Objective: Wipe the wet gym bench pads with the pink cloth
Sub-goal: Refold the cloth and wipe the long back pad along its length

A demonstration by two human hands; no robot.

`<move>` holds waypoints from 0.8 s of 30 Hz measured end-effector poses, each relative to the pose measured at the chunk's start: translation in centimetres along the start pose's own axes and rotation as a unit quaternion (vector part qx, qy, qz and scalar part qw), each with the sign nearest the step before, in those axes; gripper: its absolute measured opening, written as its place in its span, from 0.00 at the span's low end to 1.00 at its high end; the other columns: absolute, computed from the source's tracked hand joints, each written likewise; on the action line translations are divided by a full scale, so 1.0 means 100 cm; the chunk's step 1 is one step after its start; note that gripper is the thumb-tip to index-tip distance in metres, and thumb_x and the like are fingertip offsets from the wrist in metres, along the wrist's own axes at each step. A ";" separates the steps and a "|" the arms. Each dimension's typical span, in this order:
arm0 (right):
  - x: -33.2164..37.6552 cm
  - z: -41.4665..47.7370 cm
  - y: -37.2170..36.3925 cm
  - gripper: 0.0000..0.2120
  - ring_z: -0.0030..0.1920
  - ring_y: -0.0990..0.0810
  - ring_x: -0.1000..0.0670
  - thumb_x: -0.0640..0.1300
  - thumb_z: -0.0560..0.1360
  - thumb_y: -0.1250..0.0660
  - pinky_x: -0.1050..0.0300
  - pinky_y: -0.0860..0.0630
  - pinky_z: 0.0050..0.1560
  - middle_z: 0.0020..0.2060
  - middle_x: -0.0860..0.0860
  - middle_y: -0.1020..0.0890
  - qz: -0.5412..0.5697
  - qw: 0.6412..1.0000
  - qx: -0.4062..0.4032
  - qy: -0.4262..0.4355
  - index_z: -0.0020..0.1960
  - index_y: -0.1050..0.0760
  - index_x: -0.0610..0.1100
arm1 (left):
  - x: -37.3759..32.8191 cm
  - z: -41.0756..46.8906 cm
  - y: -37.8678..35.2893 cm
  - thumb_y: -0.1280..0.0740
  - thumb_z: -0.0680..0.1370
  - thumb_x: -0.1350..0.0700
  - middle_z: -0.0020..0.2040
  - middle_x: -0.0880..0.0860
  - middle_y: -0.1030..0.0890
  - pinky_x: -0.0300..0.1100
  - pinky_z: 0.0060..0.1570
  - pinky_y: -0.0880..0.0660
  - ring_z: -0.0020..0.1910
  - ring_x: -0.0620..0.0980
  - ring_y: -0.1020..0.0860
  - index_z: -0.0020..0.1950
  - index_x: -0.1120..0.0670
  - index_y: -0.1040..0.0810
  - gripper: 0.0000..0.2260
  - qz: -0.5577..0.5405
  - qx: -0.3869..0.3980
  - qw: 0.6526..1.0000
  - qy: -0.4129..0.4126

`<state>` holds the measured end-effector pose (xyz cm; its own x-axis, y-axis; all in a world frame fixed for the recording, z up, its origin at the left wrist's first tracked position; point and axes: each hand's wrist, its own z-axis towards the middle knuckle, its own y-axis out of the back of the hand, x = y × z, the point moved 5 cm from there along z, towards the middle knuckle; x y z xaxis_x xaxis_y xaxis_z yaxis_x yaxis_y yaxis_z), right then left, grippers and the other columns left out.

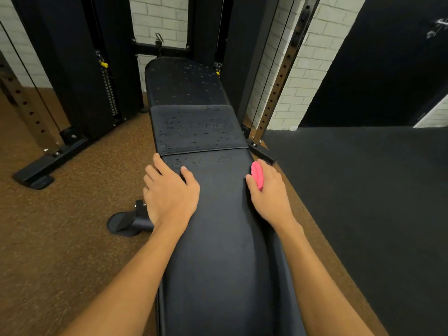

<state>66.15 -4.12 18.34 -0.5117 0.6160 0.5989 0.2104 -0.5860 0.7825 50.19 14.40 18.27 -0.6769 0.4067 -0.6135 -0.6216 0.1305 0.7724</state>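
Forearms frame the near bench pad (218,251): left hand (169,192) lies flat on its left edge with fingers spread, right hand (269,195) at the right edge curls its fingers round the bunched pink cloth (257,177). Droplets cover the middle pad (197,127) and far pad (184,81), which ends close to a crossbar (160,48), between a weight stack (109,93) and a perforated upright (278,76). Bench foot (128,221) juts onto brown floor (60,238) left; black mat (363,202) lies open right.

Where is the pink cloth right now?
In the head view, the pink cloth is bunched in the right hand, at the bench's right edge, just short of the droplets.
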 end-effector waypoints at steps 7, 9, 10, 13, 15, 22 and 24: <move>0.023 0.031 -0.019 0.31 0.84 0.40 0.41 0.52 0.88 0.42 0.46 0.44 0.85 0.83 0.41 0.36 -0.061 0.997 -0.037 0.021 0.85 0.42 0.37 | 0.000 0.000 0.001 0.42 0.85 0.43 0.74 0.63 0.32 0.60 0.67 0.28 0.70 0.63 0.28 0.84 0.58 0.47 0.33 -0.003 0.005 1.000 0.004; 0.035 0.046 -0.026 0.30 0.84 0.40 0.41 0.52 0.89 0.43 0.43 0.44 0.85 0.83 0.40 0.37 -0.076 0.996 -0.048 0.026 0.85 0.42 0.37 | 0.000 -0.001 0.002 0.42 0.85 0.44 0.74 0.63 0.32 0.60 0.67 0.29 0.70 0.63 0.29 0.84 0.58 0.46 0.33 -0.010 0.005 1.000 0.007; 0.041 0.047 -0.031 0.30 0.84 0.41 0.41 0.52 0.89 0.44 0.42 0.45 0.85 0.84 0.41 0.38 -0.086 0.994 -0.045 0.046 0.85 0.43 0.37 | 0.001 -0.001 0.003 0.42 0.84 0.44 0.74 0.62 0.32 0.60 0.67 0.29 0.70 0.63 0.29 0.84 0.58 0.46 0.32 -0.014 0.003 1.000 0.008; 0.045 0.028 -0.035 0.29 0.86 0.45 0.46 0.52 0.89 0.45 0.44 0.48 0.86 0.85 0.45 0.41 -0.105 0.984 -0.006 0.142 0.86 0.43 0.41 | 0.003 -0.001 0.002 0.41 0.84 0.44 0.73 0.62 0.31 0.60 0.67 0.29 0.70 0.63 0.29 0.84 0.58 0.46 0.32 -0.023 0.002 1.000 0.006; 0.031 0.014 -0.027 0.28 0.86 0.47 0.49 0.51 0.89 0.45 0.51 0.51 0.86 0.86 0.48 0.41 -0.106 0.982 -0.003 0.157 0.86 0.43 0.43 | 0.004 -0.001 0.001 0.41 0.84 0.43 0.73 0.62 0.31 0.60 0.68 0.29 0.70 0.62 0.29 0.84 0.58 0.46 0.33 -0.027 0.002 1.000 0.004; 0.044 0.044 -0.028 0.28 0.86 0.46 0.45 0.49 0.89 0.45 0.45 0.49 0.86 0.85 0.45 0.40 -0.070 0.994 -0.045 0.072 0.86 0.42 0.41 | 0.007 0.002 0.002 0.38 0.84 0.44 0.75 0.60 0.32 0.61 0.69 0.29 0.72 0.62 0.30 0.84 0.56 0.45 0.33 -0.061 0.008 0.998 0.015; 0.054 0.033 -0.035 0.27 0.86 0.47 0.48 0.49 0.89 0.44 0.46 0.51 0.86 0.86 0.48 0.41 -0.085 0.987 -0.013 0.139 0.86 0.42 0.43 | 0.008 0.003 0.003 0.37 0.83 0.44 0.75 0.59 0.32 0.61 0.69 0.29 0.72 0.61 0.30 0.83 0.55 0.45 0.33 -0.083 0.008 0.996 0.020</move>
<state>65.45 3.00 19.37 -0.7475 0.5398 0.3870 0.0824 -0.5028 0.8605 49.55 15.02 18.04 -0.5810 0.3425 -0.7383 -0.7198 0.2072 0.6625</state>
